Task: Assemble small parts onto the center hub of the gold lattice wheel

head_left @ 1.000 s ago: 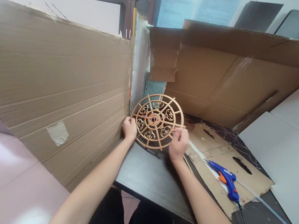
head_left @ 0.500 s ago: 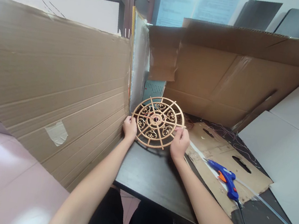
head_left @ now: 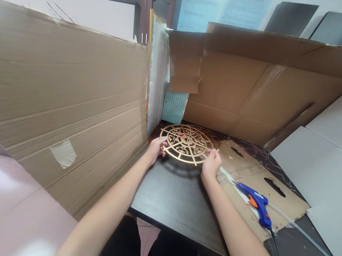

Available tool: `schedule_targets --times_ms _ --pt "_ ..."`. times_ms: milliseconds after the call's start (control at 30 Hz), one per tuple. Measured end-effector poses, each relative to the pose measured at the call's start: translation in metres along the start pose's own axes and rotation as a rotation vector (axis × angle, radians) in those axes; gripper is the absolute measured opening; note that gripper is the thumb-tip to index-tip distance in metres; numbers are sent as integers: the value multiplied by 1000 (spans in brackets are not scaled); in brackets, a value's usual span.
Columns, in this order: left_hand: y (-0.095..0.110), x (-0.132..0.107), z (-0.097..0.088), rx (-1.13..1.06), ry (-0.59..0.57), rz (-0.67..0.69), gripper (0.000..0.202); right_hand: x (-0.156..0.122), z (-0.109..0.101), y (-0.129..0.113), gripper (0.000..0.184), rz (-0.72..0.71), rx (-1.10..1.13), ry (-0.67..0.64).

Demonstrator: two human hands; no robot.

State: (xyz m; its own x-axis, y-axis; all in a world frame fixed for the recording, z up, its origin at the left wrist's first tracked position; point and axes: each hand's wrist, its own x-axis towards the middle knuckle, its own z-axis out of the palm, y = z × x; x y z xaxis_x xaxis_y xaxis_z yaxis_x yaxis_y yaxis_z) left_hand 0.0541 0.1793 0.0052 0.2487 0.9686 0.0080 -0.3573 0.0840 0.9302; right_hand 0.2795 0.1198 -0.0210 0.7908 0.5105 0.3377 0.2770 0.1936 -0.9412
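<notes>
A round golden openwork wheel (head_left: pixel 188 142) with spokes and scroll patterns is held nearly flat just above the dark table (head_left: pixel 174 203). My left hand (head_left: pixel 156 149) grips its left rim with the fingers curled over the edge. My right hand (head_left: pixel 211 164) pinches its right rim. A red bit shows near the wheel's hub. Both forearms reach in from the bottom of the view.
A blue hot glue gun (head_left: pixel 258 204) with its cord lies on a flat cardboard piece (head_left: pixel 278 194) to the right. Tall cardboard sheets (head_left: pixel 64 97) wall the left and back. White boards (head_left: pixel 330 172) lean at the right. Thin wires lie scattered near the back.
The wheel has tipped from nearly upright to nearly flat and moved down and away toward the table. Both hands went with it and kept their hold on the rim.
</notes>
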Motion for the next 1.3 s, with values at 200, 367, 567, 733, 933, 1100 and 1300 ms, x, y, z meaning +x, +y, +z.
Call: schedule_targets --times_ms 200,367,567,733,933,1100,1300 --pt "-3 -4 2 24 -26 -43 19 7 -4 6 57 -44 -44 -52" --pt "-2 -7 5 1 -29 -28 20 4 -2 2 52 -144 -93 -66" --pt "-7 -1 4 -21 69 12 21 -5 -9 -22 54 -314 -137 -92" --pt "-9 2 3 -13 125 19 28 -31 -8 -40 44 -504 -187 -361" --pt "-5 -7 7 48 31 23 37 -60 2 -43 31 -681 -311 -607" --pt "-3 -13 11 96 -35 56 43 -66 1 -43 31 -802 -382 -597" --pt "-4 -13 12 138 -36 111 48 -70 0 -48 27 -815 -427 -576"
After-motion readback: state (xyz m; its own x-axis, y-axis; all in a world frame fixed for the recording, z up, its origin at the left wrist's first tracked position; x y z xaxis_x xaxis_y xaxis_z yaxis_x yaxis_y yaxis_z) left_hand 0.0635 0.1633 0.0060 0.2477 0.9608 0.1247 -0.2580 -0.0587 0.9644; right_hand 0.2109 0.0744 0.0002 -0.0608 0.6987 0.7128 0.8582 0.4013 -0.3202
